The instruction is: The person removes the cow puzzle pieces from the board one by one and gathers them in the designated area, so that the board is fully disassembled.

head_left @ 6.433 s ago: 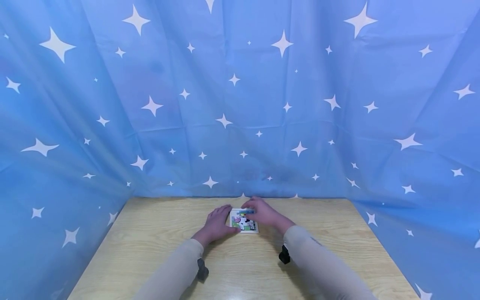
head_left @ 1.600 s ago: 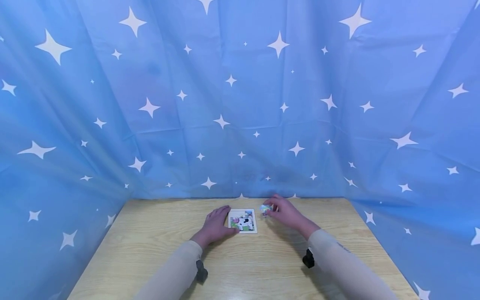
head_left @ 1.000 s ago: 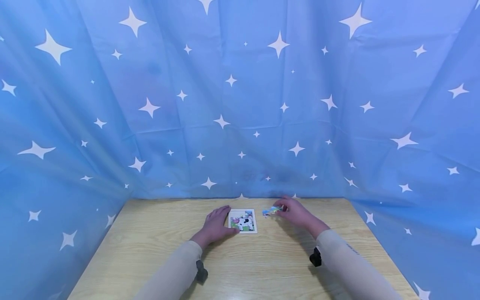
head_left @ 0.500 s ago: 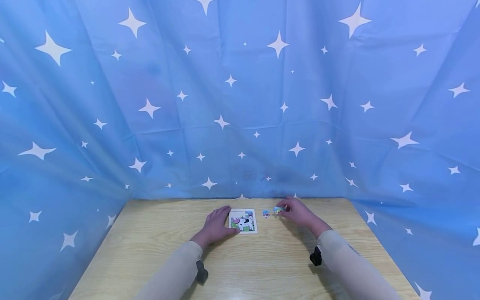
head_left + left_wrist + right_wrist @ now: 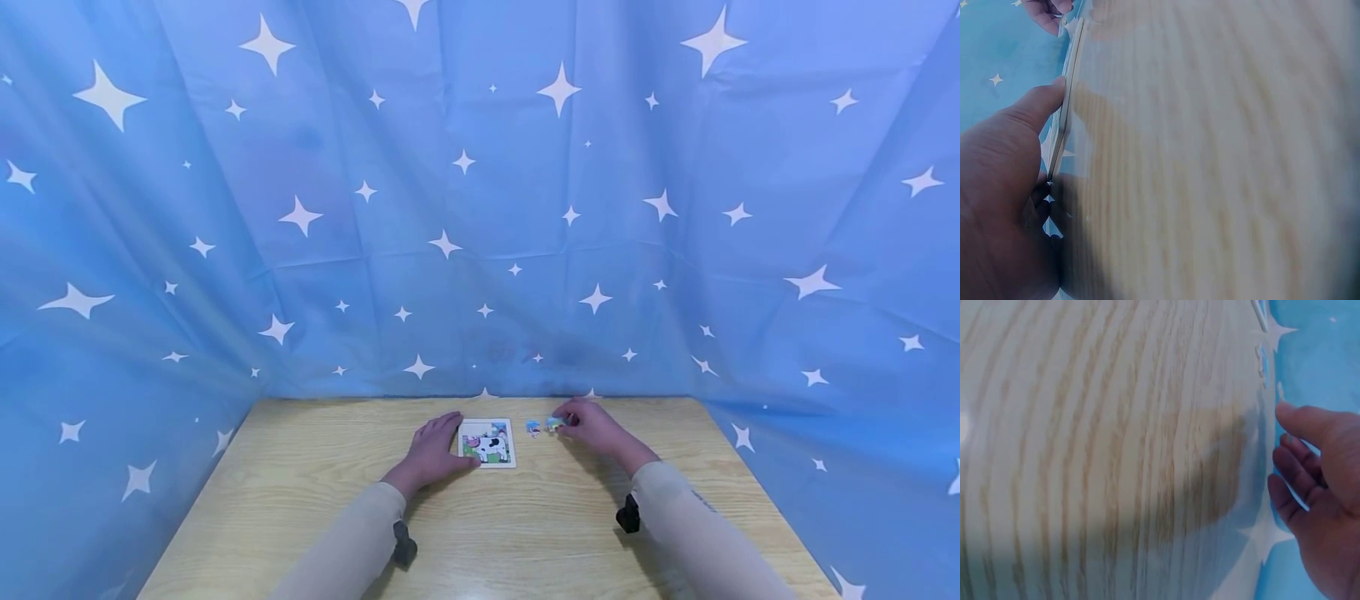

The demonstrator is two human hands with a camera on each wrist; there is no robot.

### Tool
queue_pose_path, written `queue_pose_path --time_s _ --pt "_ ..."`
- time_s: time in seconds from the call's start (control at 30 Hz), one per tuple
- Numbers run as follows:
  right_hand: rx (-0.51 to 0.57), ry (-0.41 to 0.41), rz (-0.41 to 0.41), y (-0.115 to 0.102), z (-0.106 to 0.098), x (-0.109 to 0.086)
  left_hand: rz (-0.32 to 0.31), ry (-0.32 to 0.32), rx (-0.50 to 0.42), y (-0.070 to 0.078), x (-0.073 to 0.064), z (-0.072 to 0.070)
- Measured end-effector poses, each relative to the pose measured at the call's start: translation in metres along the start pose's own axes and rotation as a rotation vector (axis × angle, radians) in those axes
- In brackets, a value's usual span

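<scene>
A square cow picture puzzle board (image 5: 489,450) lies flat on the table, its upper left part blank white. My left hand (image 5: 435,447) holds it from the left, thumb on the near edge and fingers by the far left corner. In the left wrist view that thumb (image 5: 1047,103) rests against the board's thin edge (image 5: 1067,103). To the right of the board, a small colourful puzzle piece (image 5: 533,428) lies on the wood. Beside it, my right hand (image 5: 594,427) pinches another puzzle piece (image 5: 555,423), partly hidden by the fingers.
The light wooden table (image 5: 480,533) reaches back to a blue curtain with white stars (image 5: 480,208), which also hangs along both sides. Black wrist cameras (image 5: 405,546) sit under the sleeves.
The right hand has moved from over the board to its right. One puzzle piece now lies there, apart from the piece in the fingers. The left hand has stayed on the board.
</scene>
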State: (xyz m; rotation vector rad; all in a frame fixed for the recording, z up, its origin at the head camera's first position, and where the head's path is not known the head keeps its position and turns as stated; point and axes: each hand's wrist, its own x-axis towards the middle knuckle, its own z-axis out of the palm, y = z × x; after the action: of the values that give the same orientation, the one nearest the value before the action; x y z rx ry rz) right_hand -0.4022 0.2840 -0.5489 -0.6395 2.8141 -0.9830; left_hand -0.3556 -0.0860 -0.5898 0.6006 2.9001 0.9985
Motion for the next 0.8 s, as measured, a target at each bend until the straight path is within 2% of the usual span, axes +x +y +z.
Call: queue_pose_path --time_s 0.37,0.5,0.73,0.8 --pt "0.002 0.0 0.039 0.004 0.008 0.002 -0.012 0.0 -0.025 -0.012 0.005 0.009" --pt "0.005 0.005 0.063 0.006 0.009 0.003 -0.012 -0.001 -0.039 -0.012 0.005 0.009" --pt "0.034 -0.013 0.088 0.0 0.008 0.0 -0.014 -0.008 -0.023 -0.001 0.0 0.001" --pt "0.038 -0.019 0.087 0.0 0.008 0.001 -0.009 0.001 -0.029 -0.006 0.002 0.004"
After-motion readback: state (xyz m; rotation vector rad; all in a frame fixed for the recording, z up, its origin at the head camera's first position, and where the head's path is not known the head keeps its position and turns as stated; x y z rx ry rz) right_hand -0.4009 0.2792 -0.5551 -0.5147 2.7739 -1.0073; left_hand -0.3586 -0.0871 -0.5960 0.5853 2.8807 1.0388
